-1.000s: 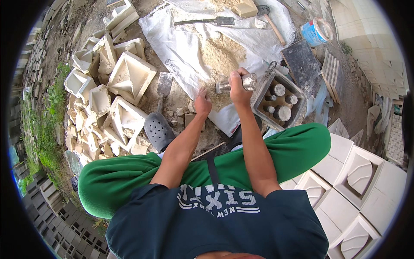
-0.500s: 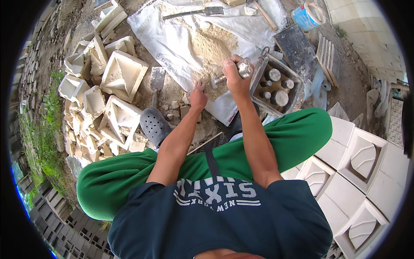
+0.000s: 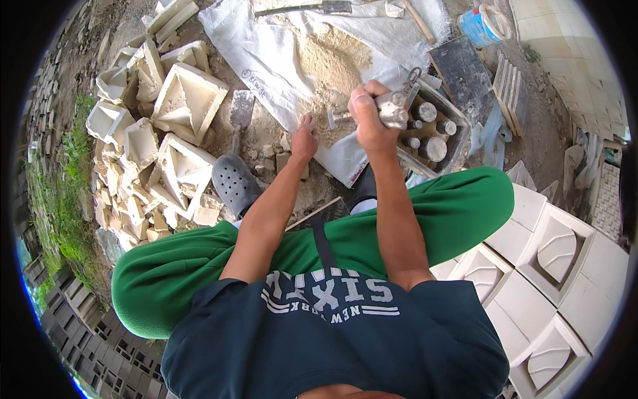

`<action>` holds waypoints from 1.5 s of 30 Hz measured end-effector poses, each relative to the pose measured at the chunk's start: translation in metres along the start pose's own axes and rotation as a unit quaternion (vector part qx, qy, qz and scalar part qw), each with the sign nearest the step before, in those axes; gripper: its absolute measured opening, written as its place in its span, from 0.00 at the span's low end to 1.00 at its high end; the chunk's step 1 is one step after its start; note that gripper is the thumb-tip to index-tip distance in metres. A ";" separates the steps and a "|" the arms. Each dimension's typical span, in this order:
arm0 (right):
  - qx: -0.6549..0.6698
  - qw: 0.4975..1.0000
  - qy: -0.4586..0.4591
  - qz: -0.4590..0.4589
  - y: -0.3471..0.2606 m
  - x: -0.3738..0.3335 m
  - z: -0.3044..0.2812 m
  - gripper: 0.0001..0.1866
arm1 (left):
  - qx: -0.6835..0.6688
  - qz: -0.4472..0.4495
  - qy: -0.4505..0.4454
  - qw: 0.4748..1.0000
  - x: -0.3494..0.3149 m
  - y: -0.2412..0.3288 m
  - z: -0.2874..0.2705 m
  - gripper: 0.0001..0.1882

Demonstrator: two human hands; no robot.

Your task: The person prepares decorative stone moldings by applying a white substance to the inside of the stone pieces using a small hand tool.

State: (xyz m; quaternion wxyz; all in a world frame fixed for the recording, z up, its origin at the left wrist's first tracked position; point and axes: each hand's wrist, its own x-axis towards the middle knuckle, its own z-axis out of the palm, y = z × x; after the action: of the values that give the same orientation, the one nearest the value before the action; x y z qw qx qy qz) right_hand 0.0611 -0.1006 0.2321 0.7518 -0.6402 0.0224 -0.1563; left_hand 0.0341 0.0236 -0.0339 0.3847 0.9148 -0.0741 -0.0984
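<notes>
My right hand (image 3: 371,120) is wrapped round a metal tool (image 3: 392,110) with a thick cylindrical end and a narrow stem that finishes in a small flat foot. It is held above the edge of a white woven sack (image 3: 259,56) spread on the ground, beside a heap of pale sandy powder (image 3: 329,63). At the sack's near edge is my left hand (image 3: 304,141), its fingers drawn together and pointing down; whatever they hold is hidden. Close to my right hand stands an open box (image 3: 458,156) with several upright metal cylinders (image 3: 434,149) in it.
Broken cream-coloured moulded pieces (image 3: 189,103) pile up at left, by a flat trowel-like blade (image 3: 242,108). A long dark tool (image 3: 299,8) lies on the sack. Beyond the box are a dark board (image 3: 463,78) and a blue bucket (image 3: 478,28). Patterned pale blocks (image 3: 555,253) sit at right.
My right hand has moved slightly right, and the tool's thick end now tips lower and further right. My left hand stays by the sack's edge, its fingers drawn closer together.
</notes>
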 end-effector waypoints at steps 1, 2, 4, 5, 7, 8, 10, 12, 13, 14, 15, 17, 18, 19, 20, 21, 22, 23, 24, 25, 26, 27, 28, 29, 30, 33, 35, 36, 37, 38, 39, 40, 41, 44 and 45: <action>0.006 1.000 -0.012 -0.025 -0.015 -0.004 0.002 0.14 | -0.001 -0.010 -0.004 1.000 -0.011 -0.002 0.001 0.15; 0.045 0.999 0.009 -0.001 -0.029 -0.001 0.003 0.13 | -0.008 -0.002 0.001 1.000 -0.005 0.005 -0.002 0.14; 0.024 0.999 0.025 0.007 -0.006 0.003 -0.007 0.13 | -0.034 0.001 -0.013 0.999 0.005 0.022 -0.007 0.11; 0.008 0.999 0.041 0.018 0.013 0.000 -0.012 0.13 | -0.032 0.003 -0.013 0.999 0.003 0.019 -0.006 0.11; -0.046 0.998 0.035 0.039 0.038 -0.001 -0.013 0.13 | -0.017 0.020 0.016 1.000 0.002 0.007 0.005 0.12; -0.023 0.999 0.023 0.041 0.038 0.001 -0.008 0.13 | -0.020 0.018 0.020 0.999 0.002 0.004 0.006 0.12; 0.012 0.999 0.017 0.035 0.032 0.003 -0.006 0.14 | -0.009 0.013 0.006 1.000 -0.001 -0.002 0.009 0.16; 0.048 0.998 0.021 0.032 0.007 -0.004 -0.009 0.15 | -0.025 0.003 0.022 0.999 0.002 0.004 0.007 0.17; 0.068 0.997 0.026 0.022 -0.009 -0.004 -0.005 0.15 | -0.042 -0.009 0.032 0.999 -0.003 0.007 0.007 0.19; 0.056 0.998 0.024 0.005 -0.017 -0.005 -0.005 0.14 | -0.042 -0.008 0.032 0.999 -0.004 0.012 0.008 0.19; 0.056 0.998 0.024 0.004 -0.009 -0.005 -0.007 0.14 | -0.029 -0.010 0.048 0.998 -0.006 0.016 0.009 0.20; -0.043 0.999 -0.002 0.012 0.031 -0.011 -0.011 0.12 | -0.017 -0.010 0.061 0.998 -0.011 0.019 0.011 0.21; -0.034 0.999 0.017 -0.001 0.056 -0.014 -0.013 0.12 | -0.015 -0.001 0.062 0.998 -0.014 0.018 0.015 0.22; -0.032 0.999 0.014 -0.002 0.053 -0.010 -0.007 0.12 | -0.010 0.002 0.071 0.997 -0.013 0.013 0.017 0.23; -0.009 0.999 0.019 0.029 0.044 -0.002 -0.003 0.13 | -0.011 0.003 0.077 0.997 -0.010 0.013 0.019 0.23; 0.015 0.998 0.026 0.063 0.038 -0.001 0.003 0.14 | -0.009 -0.005 0.076 0.997 -0.013 0.010 0.020 0.22; 0.009 0.998 0.005 0.061 0.029 -0.006 -0.003 0.13 | -0.006 -0.013 0.075 0.997 -0.013 0.007 0.020 0.22; -0.001 1.000 0.004 0.022 0.016 -0.009 -0.002 0.12 | -0.007 -0.013 0.080 0.997 -0.002 0.009 0.017 0.22; 0.007 1.000 0.010 0.006 0.002 -0.007 -0.002 0.11 | -0.015 -0.012 0.080 0.997 -0.004 0.012 0.016 0.22; 0.015 1.000 0.017 -0.009 -0.007 -0.007 -0.002 0.10 | -0.023 -0.013 0.079 0.997 -0.010 0.015 0.014 0.22; 0.015 1.000 0.016 -0.013 -0.009 -0.006 -0.005 0.10 | -0.033 -0.022 0.082 0.996 -0.009 0.019 0.013 0.22; 0.013 1.000 0.017 -0.014 0.004 -0.007 -0.009 0.10 | -0.034 -0.020 0.082 0.996 -0.009 0.021 0.015 0.22; 0.003 1.000 0.029 0.011 0.030 -0.009 -0.016 0.10 | -0.038 -0.018 0.085 0.995 -0.009 0.023 0.018 0.23; -0.006 0.998 0.041 0.040 0.050 -0.011 -0.020 0.10 | -0.041 -0.018 0.088 0.995 -0.012 0.023 0.021 0.23; -0.011 0.998 0.050 0.035 0.054 -0.006 -0.015 0.11 | -0.041 -0.018 0.091 0.995 -0.013 0.020 0.022 0.23; 0.005 0.997 0.056 0.045 0.043 -0.001 -0.009 0.13 | -0.016 -0.025 0.095 0.995 -0.014 0.014 0.021 0.23; 0.010 0.999 0.038 0.023 0.017 -0.008 -0.017 0.13 | -0.049 -0.048 0.095 0.993 -0.014 0.019 0.018 0.23; 0.034 0.999 0.028 0.015 -0.001 -0.008 -0.013 0.12 | -0.050 -0.054 0.094 0.993 -0.016 0.023 0.017 0.23; 0.058 0.998 0.018 0.007 -0.014 -0.009 -0.010 0.11 | -0.051 -0.063 0.090 0.993 -0.016 0.026 0.015 0.23; 0.047 0.999 0.019 -0.006 -0.017 -0.010 -0.011 0.11 | -0.053 -0.065 0.091 0.992 -0.009 0.030 0.013 0.23; 0.044 0.999 0.020 -0.007 0.002 -0.013 -0.018 0.11 | -0.055 -0.063 0.089 0.992 -0.009 0.032 0.015 0.23; -0.002 0.999 0.049 0.002 0.037 -0.019 -0.028 0.10 | -0.052 -0.056 0.096 0.992 -0.010 0.033 0.017 0.23; -0.046 0.996 0.073 0.010 0.044 -0.016 -0.022 0.11 | -0.049 -0.050 0.107 0.992 -0.007 0.031 0.019 0.23; 0.006 0.997 0.052 0.055 0.040 -0.011 -0.023 0.10 | -0.031 -0.045 0.119 0.991 -0.017 0.017 0.022 0.23; 0.013 0.996 0.052 0.070 0.034 -0.008 -0.021 0.11 | -0.031 -0.045 0.125 0.991 -0.017 0.018 0.019 0.23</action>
State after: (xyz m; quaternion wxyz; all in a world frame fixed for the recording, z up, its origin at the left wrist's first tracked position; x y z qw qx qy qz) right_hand 0.0553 -0.1142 0.1936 0.7670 -0.6183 0.1041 -0.1363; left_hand 0.0123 0.0012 -0.0322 0.4146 0.9098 0.0184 -0.0031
